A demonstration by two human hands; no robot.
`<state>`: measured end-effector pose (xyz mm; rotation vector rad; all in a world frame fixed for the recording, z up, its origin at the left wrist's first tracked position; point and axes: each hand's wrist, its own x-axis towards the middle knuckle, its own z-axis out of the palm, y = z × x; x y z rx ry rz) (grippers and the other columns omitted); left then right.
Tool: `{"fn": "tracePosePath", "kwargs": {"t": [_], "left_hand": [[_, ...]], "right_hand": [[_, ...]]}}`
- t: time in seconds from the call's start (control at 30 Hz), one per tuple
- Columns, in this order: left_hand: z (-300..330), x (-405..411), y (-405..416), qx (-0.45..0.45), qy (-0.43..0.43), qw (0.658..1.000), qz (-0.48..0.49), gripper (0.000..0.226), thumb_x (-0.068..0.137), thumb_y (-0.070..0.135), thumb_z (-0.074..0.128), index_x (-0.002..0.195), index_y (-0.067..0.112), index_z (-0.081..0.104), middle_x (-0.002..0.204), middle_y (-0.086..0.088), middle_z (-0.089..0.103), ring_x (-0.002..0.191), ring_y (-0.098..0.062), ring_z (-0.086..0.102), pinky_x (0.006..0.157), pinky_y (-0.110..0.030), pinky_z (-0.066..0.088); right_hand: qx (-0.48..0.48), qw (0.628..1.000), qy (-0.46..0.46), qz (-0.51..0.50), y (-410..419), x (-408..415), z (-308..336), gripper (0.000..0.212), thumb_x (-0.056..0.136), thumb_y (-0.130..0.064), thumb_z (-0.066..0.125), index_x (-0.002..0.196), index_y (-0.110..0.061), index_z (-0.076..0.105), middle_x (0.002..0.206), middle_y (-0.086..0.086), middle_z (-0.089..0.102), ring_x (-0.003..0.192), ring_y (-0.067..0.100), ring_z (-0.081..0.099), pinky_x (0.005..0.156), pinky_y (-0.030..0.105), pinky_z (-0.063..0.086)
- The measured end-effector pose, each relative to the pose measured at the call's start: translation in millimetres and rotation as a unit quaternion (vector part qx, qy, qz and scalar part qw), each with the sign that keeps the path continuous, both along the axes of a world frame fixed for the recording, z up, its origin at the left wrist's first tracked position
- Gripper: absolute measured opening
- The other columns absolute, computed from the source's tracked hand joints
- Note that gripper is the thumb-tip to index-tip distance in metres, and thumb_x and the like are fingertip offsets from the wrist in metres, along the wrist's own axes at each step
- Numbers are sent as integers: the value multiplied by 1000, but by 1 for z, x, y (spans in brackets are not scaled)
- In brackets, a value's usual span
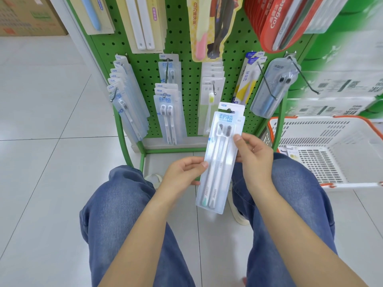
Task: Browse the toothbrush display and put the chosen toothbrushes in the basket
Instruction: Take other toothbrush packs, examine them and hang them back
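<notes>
While both hands grasp it, left hand (183, 170) low and right hand (253, 155) higher, one toothbrush pack (219, 160) holding two brushes sits before the green pegboard (186, 48); one white basket (331, 129) stands right.

Single head-worn view, looking forward and down, close over the knees, facing the pegboard display (186, 59)
</notes>
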<state>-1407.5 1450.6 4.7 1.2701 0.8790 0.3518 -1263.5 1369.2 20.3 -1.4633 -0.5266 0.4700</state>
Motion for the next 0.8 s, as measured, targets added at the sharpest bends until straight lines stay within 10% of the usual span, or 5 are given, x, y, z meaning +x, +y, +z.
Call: {"fn": "tracePosePath", "kwargs": {"t": [0.27,0.6,0.8], "left_hand": [[10,-3,-5,17,20,994,-106,20,95,27,59,97,15,76,89,-1,73,74,-9,58,47,-18,36],[2,0,-8,204,-93,971,88,12,88,32,68,88,42,75,81,12,74,72,-8,58,69,-22,47],[-4,1,-9,245,-74,965,62,17,87,35,61,93,33,76,88,-6,73,85,-20,66,72,-27,51]], "right_hand": [[34,997,59,-37,-4,3,6,10,95,-10,57,97,-12,67,66,-11,71,62,2,64,58,21,53],[-71,989,48,121,1,-14,-6,42,85,-15,70,119,-28,51,82,2,71,81,13,68,78,36,58],[-97,984,66,135,6,-16,-12,22,87,-17,69,106,-23,60,85,3,70,84,18,68,89,47,56]]}}
